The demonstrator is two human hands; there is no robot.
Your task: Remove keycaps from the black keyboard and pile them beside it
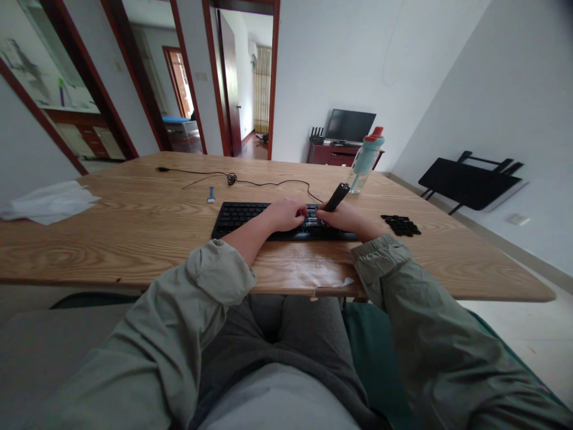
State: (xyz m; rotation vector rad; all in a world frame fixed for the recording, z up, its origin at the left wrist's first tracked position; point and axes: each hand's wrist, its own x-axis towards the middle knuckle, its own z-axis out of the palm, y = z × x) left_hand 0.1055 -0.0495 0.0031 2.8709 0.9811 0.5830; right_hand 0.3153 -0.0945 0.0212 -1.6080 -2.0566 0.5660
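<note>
A black keyboard (239, 216) lies on the wooden table in front of me. Its left part has its keys in place; near my hands there are paler spots among the keys. My left hand (286, 214) rests on the middle of it, fingers curled down at the keys; whatever is between them is hidden. In my right hand (338, 218) is a thick black-handled tool (337, 197), tilted up to the right, with its lower end down at the keys and out of sight. To the right lies a pile of small black keycaps (401, 226).
A clear bottle with an orange lid (364, 160) stands behind my right hand. The keyboard's cable (268, 183) runs across the back. A small blue brush (211, 194) lies left, white tissue (49, 200) farther left. The table (134, 251) has a peeling front edge.
</note>
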